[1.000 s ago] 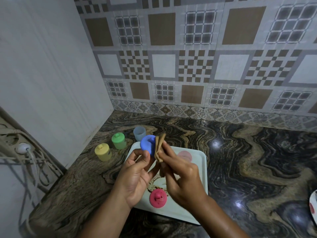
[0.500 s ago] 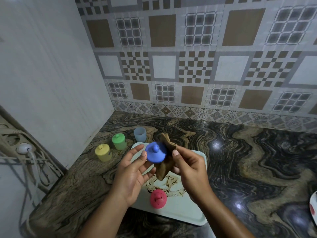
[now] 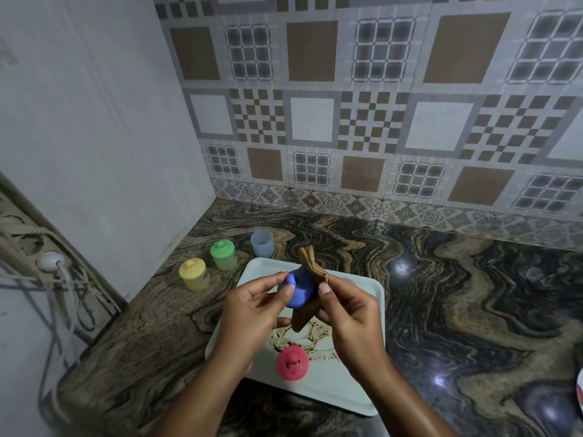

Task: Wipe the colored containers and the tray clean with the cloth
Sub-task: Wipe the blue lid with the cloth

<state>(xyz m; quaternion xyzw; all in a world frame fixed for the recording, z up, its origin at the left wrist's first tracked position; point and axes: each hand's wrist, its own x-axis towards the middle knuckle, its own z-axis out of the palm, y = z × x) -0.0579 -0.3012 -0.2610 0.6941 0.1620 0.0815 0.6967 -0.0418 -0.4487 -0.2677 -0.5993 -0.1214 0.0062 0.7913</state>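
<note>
Above the white tray [image 3: 356, 389], my left hand [image 3: 252, 310] holds a blue lid [image 3: 299, 290] with a knob, fingers curled round its left side. My right hand [image 3: 350, 313] pinches a folded brown cloth [image 3: 310, 266] against the lid's right side; the cloth's lower end hangs below my fingers. On the tray lies a red lid [image 3: 292, 363] next to a brown smear [image 3: 315, 339]. Left of the tray stand a yellow container [image 3: 194, 274], a green container [image 3: 223, 255] and a pale blue open cup [image 3: 262, 243].
The tray sits on a dark marbled counter [image 3: 457, 310] in a corner, with a tiled wall behind and a plain wall at left. Cables and a socket strip [image 3: 47, 266] hang past the counter's left edge. A plate rim [image 3: 580, 389] shows at far right.
The blue lid has turned in my left hand, its knob now toward the left. My right hand has shifted the cloth round to the lid's right side.
</note>
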